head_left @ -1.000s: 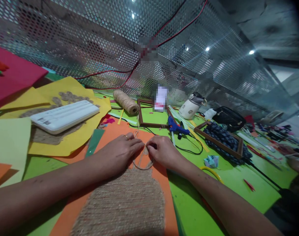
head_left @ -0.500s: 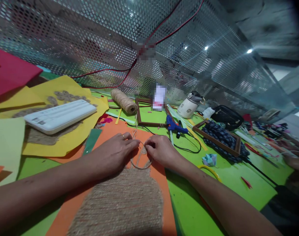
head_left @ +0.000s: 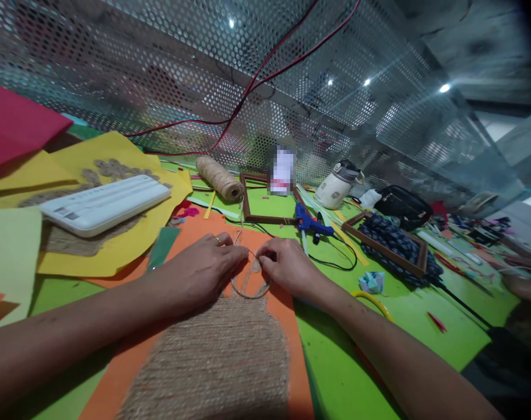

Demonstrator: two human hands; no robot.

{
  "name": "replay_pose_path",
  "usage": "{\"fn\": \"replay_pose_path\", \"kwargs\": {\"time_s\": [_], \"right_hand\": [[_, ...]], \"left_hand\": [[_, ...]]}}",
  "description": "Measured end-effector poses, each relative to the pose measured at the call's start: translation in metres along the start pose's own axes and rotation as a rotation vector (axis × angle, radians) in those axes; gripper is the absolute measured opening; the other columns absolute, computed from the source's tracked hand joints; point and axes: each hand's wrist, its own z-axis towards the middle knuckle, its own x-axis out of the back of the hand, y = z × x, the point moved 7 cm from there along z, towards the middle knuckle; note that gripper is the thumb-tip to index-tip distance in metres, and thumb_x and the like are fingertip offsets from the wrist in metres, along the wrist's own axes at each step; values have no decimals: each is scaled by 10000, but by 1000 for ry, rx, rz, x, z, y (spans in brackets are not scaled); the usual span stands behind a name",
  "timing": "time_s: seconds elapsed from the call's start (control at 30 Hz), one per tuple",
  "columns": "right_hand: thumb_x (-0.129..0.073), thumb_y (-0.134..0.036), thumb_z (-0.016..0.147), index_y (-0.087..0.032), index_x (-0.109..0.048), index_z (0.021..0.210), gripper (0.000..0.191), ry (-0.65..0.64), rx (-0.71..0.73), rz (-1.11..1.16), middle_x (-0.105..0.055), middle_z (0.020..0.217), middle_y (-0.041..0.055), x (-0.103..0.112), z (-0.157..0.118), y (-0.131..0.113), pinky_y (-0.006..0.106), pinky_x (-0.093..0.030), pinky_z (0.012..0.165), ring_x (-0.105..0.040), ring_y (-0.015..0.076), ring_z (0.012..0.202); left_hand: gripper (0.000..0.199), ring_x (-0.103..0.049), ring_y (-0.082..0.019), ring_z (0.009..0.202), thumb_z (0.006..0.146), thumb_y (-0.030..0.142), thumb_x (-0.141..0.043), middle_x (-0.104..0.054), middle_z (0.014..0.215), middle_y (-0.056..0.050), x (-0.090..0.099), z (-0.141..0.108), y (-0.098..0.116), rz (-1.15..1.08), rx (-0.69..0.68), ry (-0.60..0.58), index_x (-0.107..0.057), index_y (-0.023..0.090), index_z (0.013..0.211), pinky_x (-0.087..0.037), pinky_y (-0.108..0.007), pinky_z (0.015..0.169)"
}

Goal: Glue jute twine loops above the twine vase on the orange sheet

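Observation:
My left hand rests on the orange sheet, its thumb and fingertips closed on a strand of jute twine. Facing it, my right hand pinches the same twine between thumb and bent fingers. A loose loop of the strand hangs between the two hands, over a small coiled patch of twine on the sheet. Below the hands, a broad shape of closely laid twine rows covers much of the orange sheet. Behind them lies the twine spool, with a strand leading from it toward my hands.
To the left, a white power bank lies on a yellow sheet bearing twine shapes. A blue glue gun, wooden frame, bottle and second frame with dark cloth sit ahead and right. Perforated metal panels rise behind.
The view has shifted very slightly. Both hands keep nearly the same position and the same pinch on the twine.

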Motion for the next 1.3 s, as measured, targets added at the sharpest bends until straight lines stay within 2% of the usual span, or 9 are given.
{"fn": "replay_pose_path", "kwargs": {"time_s": [0.1, 0.23, 0.5, 0.57, 0.7, 0.77, 0.97, 1.2, 1.3], "right_hand": [[-580, -62, 833, -146, -820, 919, 269, -8, 7, -5, -808, 841, 75, 0, 0, -2, 262, -476, 705, -707, 187, 751], [-576, -61, 837, -154, -820, 894, 267, -19, -8, 6, -797, 791, 63, 1, -1, -2, 256, -476, 688, -695, 176, 711], [-581, -60, 840, -151, -817, 882, 257, -20, -1, 16, -786, 749, 54, 1, -1, -3, 245, -476, 670, -687, 166, 666], [-578, -58, 839, -151, -817, 880, 259, -23, -1, 15, -786, 748, 54, 1, -1, -3, 244, -476, 673, -688, 165, 667], [-580, -57, 823, -149, -821, 893, 267, -9, 6, -7, -805, 820, 71, 1, -1, -3, 256, -475, 697, -707, 184, 736], [-581, -62, 822, -147, -822, 902, 268, -7, 7, -11, -806, 824, 73, 1, -1, -3, 260, -475, 701, -708, 188, 743], [-578, -68, 831, -143, -819, 903, 263, -8, 20, -9, -804, 822, 76, 0, -1, -3, 265, -478, 708, -704, 188, 741], [-578, -68, 835, -153, -818, 921, 269, -12, 2, -17, -812, 869, 79, 1, -2, -2, 275, -482, 733, -714, 196, 782], [-577, -65, 836, -153, -819, 920, 270, -12, 4, -21, -811, 870, 80, 2, -2, -3, 282, -486, 743, -715, 203, 789]], "left_hand": [[249, -548, -229, 783, 1033, 279, -458, -640, 855, -85, 0, 2, -3, -10, 84, -69, -683, 182, 988, -413, -349, 695], [256, -543, -242, 816, 1034, 260, -450, -662, 840, -75, 2, 5, 1, -1, 43, -106, -694, 187, 1064, -418, -358, 715], [306, -560, -236, 898, 1063, 291, -417, -756, 1103, -75, 1, 1, 2, 28, -103, -12, -714, 230, 1102, -421, -373, 779], [300, -558, -236, 892, 1060, 290, -423, -758, 1089, -75, 2, 2, 3, 30, -110, -9, -717, 231, 1073, -415, -370, 770], [282, -535, -237, 815, 1052, 310, -446, -731, 890, -63, 3, 4, 2, 36, -40, -51, -702, 229, 966, -387, -357, 712], [271, -531, -240, 805, 1048, 307, -451, -717, 855, -59, 3, 4, 2, 48, -27, -63, -698, 231, 966, -375, -358, 707], [284, -559, -247, 892, 1054, 286, -435, -751, 1067, -67, 0, 1, 2, 58, -106, -27, -704, 265, 1144, -387, -375, 781], [315, -567, -229, 859, 1070, 344, -412, -751, 1002, -47, 4, 1, 0, -41, -84, -38, -712, 271, 1128, -420, -353, 774], [344, -579, -234, 887, 1073, 349, -396, -761, 1068, -61, 6, 3, 2, -24, -112, -45, -719, 258, 1149, -426, -369, 807]]}}
